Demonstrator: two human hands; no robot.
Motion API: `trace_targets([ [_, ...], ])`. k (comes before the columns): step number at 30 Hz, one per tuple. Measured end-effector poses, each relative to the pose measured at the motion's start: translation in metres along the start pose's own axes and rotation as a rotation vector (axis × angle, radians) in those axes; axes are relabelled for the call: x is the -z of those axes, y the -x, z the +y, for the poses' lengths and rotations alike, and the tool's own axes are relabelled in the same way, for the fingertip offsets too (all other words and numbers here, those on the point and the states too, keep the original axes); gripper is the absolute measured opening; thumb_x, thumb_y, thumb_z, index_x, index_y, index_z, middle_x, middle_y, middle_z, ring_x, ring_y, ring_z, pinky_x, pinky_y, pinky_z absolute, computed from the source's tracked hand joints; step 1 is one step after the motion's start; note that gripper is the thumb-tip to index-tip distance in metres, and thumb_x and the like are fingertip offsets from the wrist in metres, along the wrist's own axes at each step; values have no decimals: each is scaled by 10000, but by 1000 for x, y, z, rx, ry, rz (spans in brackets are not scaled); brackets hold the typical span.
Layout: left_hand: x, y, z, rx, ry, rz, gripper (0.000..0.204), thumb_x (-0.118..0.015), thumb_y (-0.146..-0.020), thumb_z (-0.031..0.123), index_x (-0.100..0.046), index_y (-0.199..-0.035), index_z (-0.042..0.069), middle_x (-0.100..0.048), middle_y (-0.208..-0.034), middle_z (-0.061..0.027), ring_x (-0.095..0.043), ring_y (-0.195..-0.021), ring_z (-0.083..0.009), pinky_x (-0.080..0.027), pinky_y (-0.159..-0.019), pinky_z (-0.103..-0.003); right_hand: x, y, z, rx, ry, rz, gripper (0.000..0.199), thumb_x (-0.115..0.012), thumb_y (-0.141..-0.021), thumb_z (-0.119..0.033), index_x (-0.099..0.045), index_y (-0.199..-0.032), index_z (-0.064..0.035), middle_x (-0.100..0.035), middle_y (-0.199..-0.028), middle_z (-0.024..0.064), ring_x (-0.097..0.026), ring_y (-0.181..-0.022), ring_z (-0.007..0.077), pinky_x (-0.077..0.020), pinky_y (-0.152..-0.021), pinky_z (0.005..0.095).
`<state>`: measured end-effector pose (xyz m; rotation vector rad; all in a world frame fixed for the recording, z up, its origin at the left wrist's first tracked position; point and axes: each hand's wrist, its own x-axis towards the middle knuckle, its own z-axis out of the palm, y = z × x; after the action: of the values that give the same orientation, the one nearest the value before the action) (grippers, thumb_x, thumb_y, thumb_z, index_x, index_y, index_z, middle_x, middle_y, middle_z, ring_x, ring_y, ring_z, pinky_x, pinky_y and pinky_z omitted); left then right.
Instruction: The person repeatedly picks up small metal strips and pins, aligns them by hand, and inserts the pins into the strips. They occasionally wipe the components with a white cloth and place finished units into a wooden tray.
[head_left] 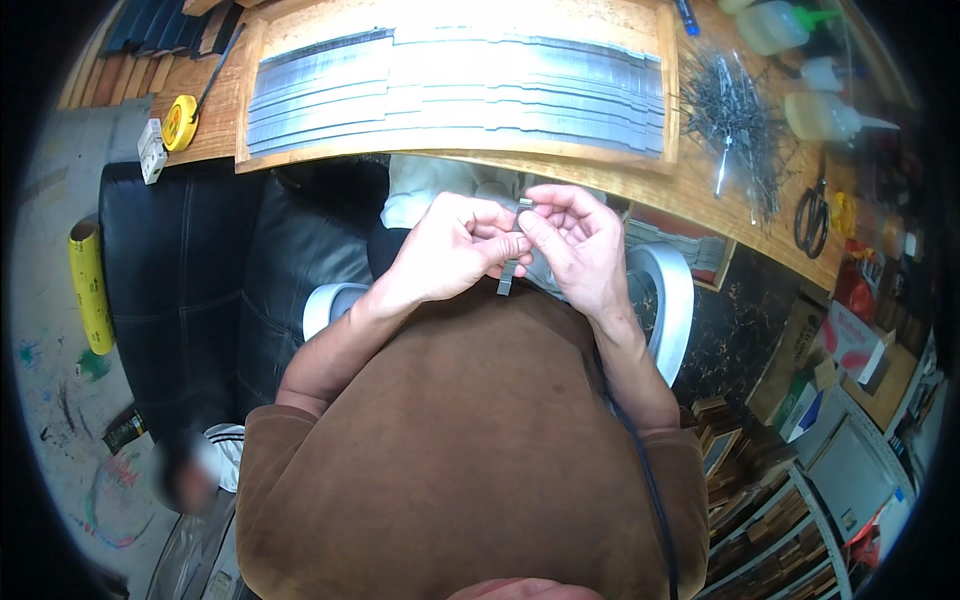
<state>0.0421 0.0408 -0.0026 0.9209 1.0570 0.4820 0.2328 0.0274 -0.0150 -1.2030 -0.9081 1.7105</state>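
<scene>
A narrow grey metal strip (505, 280) with notched edges is held in front of my chest, just short of the table's front edge. My left hand (450, 245) pinches its middle between thumb and fingers. Closer to its upper end, my right hand (582, 245) grips it with thumb and forefinger, the other fingers curled. Part of the strip is hidden behind the fingers. Beyond my hands, a shallow wooden tray (668, 90) lies on the table, with rows of tightly packed, shiny metal strips (440, 100) inside.
Right of the tray lie a heap of thin dark wires (735, 110), squeeze bottles (775, 28) and black scissors (812, 220). A yellow tape measure (180, 123) sits left. White armrests (672, 310) flank me; a black sofa (170, 290) and another person (225, 455) are at left.
</scene>
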Motion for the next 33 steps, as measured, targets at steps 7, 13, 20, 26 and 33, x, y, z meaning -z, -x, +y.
trace_targets([
  [7,-11,7,-12,-297,-321,158,127,-705,-984,62,-783,-1060,-3,-763,-794,-99,-635,-624,-100,-505,-597,-285,10,-3,6,-102,-139,-68,144,-663,-1035,-96,-740,-1075,18,-672,-859,10,-563,-718,59,-457,-657,212],
  [13,-18,9,-13,-432,-410,216,106,-703,-966,38,-773,-1038,2,-734,-809,-176,-684,-616,-204,-540,-621,-319,10,-1,9,-104,-205,-85,129,-644,-975,-16,-732,-1061,22,-672,-857,16,-562,-732,63,-459,-689,216],
  [20,-19,10,-16,-369,-420,214,94,-704,-972,44,-779,-1013,5,-736,-760,-134,-670,-619,-155,-513,-598,-312,9,1,14,-42,-151,-87,129,-654,-972,-8,-728,-1073,26,-690,-853,25,-570,-679,67,-467,-651,209],
  [26,-12,9,0,-45,6,-15,140,-706,-1035,125,-775,-1009,5,-781,-847,-33,-697,-728,-73,-532,-623,-255,7,1,2,-131,-173,-108,163,-673,-1050,-99,-728,-1116,39,-740,-904,78,-651,-661,93,-507,-568,217],
  [33,0,1,1,20,137,-86,144,-703,-1040,114,-765,-1072,-12,-792,-931,-76,-773,-827,-136,-616,-692,-249,17,-6,14,-125,-265,-176,213,-710,-1027,-80,-732,-1187,58,-738,-927,91,-683,-693,130,-596,-626,257],
])
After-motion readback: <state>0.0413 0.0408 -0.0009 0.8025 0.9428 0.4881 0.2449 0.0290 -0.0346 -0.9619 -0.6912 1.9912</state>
